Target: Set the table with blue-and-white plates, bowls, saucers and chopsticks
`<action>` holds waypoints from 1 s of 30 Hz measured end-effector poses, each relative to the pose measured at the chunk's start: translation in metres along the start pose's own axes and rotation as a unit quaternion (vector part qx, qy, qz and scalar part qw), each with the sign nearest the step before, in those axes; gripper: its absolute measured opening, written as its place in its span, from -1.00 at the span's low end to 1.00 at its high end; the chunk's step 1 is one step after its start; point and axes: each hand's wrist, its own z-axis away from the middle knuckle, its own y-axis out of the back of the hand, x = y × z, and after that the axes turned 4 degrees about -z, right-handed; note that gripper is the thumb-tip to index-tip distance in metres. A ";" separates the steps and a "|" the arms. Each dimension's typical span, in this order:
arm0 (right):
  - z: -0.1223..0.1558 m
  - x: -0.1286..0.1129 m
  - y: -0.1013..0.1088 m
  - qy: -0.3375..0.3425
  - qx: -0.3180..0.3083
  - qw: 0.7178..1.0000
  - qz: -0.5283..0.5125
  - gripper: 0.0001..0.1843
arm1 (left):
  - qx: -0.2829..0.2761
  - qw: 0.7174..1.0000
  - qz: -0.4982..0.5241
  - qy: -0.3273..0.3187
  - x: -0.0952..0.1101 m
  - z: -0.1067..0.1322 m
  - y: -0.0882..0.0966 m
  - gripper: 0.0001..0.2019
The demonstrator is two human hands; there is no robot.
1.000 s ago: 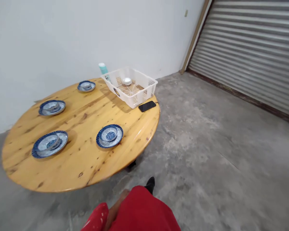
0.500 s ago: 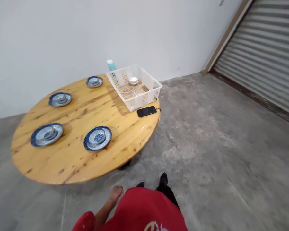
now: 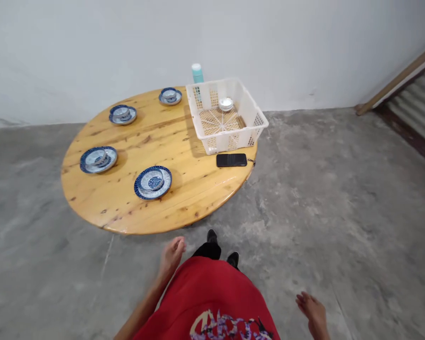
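Observation:
My left hand (image 3: 173,253) hangs just off the near edge of the round wooden table (image 3: 127,215), its fingers loosely curled with nothing in them. Low on the right, above the floor, my right hand (image 3: 312,310) is empty, fingers loosely stretched. Nearest on the table is a blue-and-white plate (image 3: 139,188) bearing a small bowl (image 3: 152,180). Similar sets stand around the left and back: one plate (image 3: 110,159) at the left, another plate (image 3: 132,114) behind it, and a third plate (image 3: 177,97) at the back.
A white plastic basket (image 3: 217,142) stands at the table's right, with small white dishes (image 3: 225,104) inside. Behind it is a turquoise bottle (image 3: 197,74). A black phone (image 3: 231,160) lies in front. Wall (image 3: 127,42) behind; concrete floor (image 3: 322,189) and a metal shutter (image 3: 416,108) to the right.
The view has turned left, so the table sits further right and higher in the picture. My right hand has come into view; my left hand has stayed near the table edge.

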 end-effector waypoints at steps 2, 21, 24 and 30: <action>-0.006 -0.022 -0.023 -0.003 0.036 0.999 -0.012 -0.64 | 0.027 0.998 -0.006 -0.053 0.022 -0.017 -0.001 -0.62; 0.009 -0.473 -0.222 0.403 -0.059 0.913 0.009 -0.64 | 0.219 0.942 -0.057 -0.247 0.116 -0.209 -0.027 -0.61; 0.011 -0.549 -0.289 0.448 -0.139 0.883 0.028 -0.66 | 0.259 0.938 -0.076 -0.216 0.119 -0.225 -0.042 -0.56; -0.057 -0.650 -0.460 0.373 -0.254 0.888 0.086 -0.83 | 0.326 0.925 -0.124 -0.150 0.125 -0.234 -0.058 -0.53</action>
